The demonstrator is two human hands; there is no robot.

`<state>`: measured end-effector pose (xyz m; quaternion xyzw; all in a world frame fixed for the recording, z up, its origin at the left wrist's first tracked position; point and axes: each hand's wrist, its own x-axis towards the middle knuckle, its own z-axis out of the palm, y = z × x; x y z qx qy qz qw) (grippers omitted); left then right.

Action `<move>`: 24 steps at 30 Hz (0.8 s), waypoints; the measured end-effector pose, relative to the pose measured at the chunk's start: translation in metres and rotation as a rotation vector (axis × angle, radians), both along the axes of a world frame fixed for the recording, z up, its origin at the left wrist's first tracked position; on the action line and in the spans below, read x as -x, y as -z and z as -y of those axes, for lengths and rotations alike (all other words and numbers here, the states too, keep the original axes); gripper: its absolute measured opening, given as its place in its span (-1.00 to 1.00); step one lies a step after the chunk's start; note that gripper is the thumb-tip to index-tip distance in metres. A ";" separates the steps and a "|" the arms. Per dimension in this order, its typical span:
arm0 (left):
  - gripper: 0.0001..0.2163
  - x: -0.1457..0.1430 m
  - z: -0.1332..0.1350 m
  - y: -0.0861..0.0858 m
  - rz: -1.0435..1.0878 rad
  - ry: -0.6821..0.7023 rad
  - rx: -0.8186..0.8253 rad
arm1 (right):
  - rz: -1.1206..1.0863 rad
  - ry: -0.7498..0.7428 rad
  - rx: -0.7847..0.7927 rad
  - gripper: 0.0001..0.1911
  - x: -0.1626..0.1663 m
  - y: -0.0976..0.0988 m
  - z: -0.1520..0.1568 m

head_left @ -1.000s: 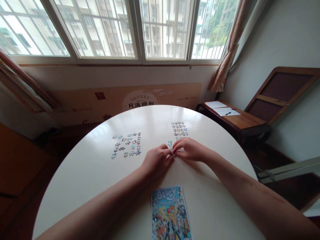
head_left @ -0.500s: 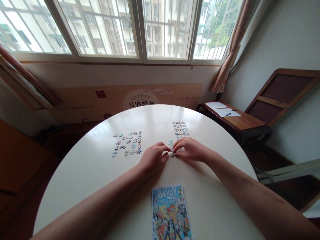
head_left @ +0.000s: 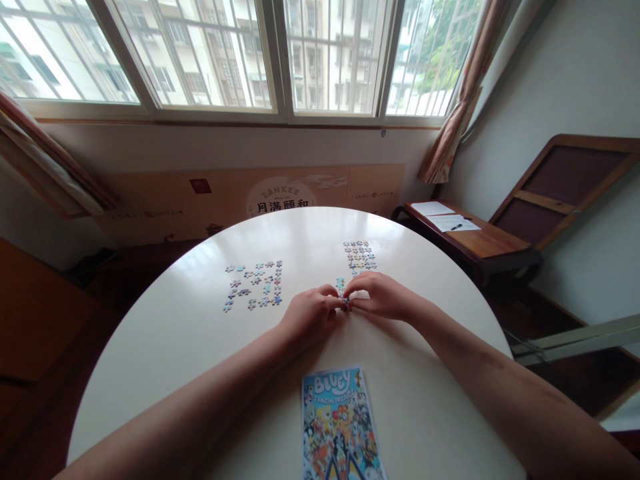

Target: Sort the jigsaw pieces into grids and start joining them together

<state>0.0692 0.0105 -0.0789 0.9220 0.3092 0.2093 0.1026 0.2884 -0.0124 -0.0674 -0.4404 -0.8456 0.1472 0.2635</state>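
Both hands meet over a short strip of jigsaw puzzle pieces near the middle of the round white table. My left hand pinches the lower end of the strip from the left, thumb and forefinger closed on it. From the right, my right hand has its fingertips on the same small pieces. The fingers partly cover them. Beyond my right hand lies a block of puzzle pieces in rows. More loose puzzle pieces spread to the left of my left hand.
A colourful Bluey picture sheet lies at the table's near side. Past the table, a wooden chair holds papers and a pen. A printed cardboard panel stands under the barred window.
My left fingers have moved slightly right, closing in on the lower end of the strip. My right fingertips stay on it. The view has shifted a little.
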 end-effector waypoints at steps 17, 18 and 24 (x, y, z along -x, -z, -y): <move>-0.73 0.001 -0.004 -0.001 0.057 -0.068 -0.029 | 0.044 -0.027 0.002 -0.87 -0.008 -0.005 0.004; -0.73 0.000 -0.005 -0.001 0.059 -0.070 -0.035 | 0.060 -0.044 0.002 -0.87 -0.009 -0.005 0.004; -0.76 -0.001 -0.006 0.003 0.090 -0.032 -0.098 | 0.101 -0.086 0.013 -0.88 -0.009 -0.004 0.004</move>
